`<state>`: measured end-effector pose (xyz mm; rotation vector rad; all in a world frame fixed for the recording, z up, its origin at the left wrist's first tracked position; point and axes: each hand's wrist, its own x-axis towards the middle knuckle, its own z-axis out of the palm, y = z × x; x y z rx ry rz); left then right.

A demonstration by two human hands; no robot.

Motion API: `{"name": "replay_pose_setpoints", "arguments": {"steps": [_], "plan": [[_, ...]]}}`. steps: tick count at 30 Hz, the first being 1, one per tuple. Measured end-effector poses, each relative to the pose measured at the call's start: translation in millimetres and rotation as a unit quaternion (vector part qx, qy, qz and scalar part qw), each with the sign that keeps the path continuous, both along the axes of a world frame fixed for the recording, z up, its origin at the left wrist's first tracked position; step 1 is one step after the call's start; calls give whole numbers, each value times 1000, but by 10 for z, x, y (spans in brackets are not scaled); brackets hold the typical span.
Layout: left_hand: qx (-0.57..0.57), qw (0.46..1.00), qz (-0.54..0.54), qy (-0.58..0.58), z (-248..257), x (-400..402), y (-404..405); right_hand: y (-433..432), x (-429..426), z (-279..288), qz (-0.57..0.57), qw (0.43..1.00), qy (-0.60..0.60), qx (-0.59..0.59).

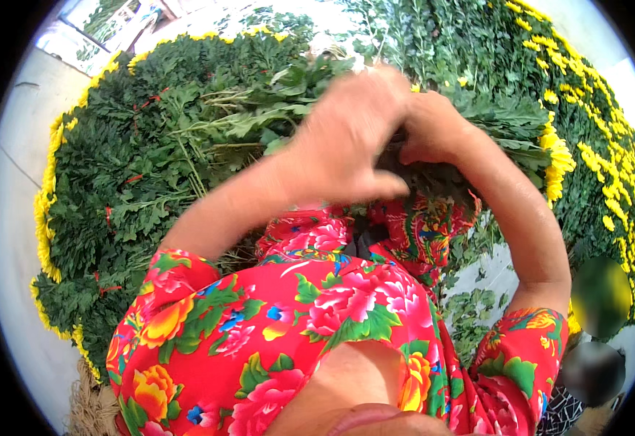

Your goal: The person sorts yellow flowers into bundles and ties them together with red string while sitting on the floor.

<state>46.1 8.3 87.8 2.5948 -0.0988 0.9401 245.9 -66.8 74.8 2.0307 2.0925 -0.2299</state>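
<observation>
A bunch of yellow chrysanthemums (513, 128) lies across in front of my body, its flower heads to the right and leafy stems to the left. My right hand (434, 128) is curled over the middle of this bunch, fingers bent around the stems. My left hand (353, 128), blurred by motion, crosses above the stems and meets the right hand. Its thumb points right, apart from the fingers. The left fingertips are hard to make out, so whether they pinch something cannot be told. Cut stems (225, 101) with green leaves stick out left of the left hand.
Stacked chrysanthemum bunches (94, 180) with red ties (109, 216) curve around the left side. More yellow-flowered bunches (595, 136) stand along the right. Loose leaves (473, 321) litter the floor beside my floral clothing (295, 310). Beige cords (91, 400) hang at lower left.
</observation>
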Motion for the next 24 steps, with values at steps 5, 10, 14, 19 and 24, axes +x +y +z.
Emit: {"name": "replay_pose_setpoints", "arguments": {"steps": [5, 10, 14, 19, 24], "plan": [[69, 981, 65, 170, -628, 261, 187, -347, -375, -87, 47, 981, -76, 172], [53, 986, 122, 96, -800, 48, -31, -525, -683, -166, 47, 949, -166, 262], [38, 970, 145, 194, -593, 137, -71, -501, -523, -14, 30, 977, -91, 189], [80, 936, 182, 289, -551, 189, -1, -399, -487, -61, 11, 966, -68, 247], [73, 950, 151, 263, -782, 212, 205, -736, -700, 106, 18, 956, -12, 293]]}}
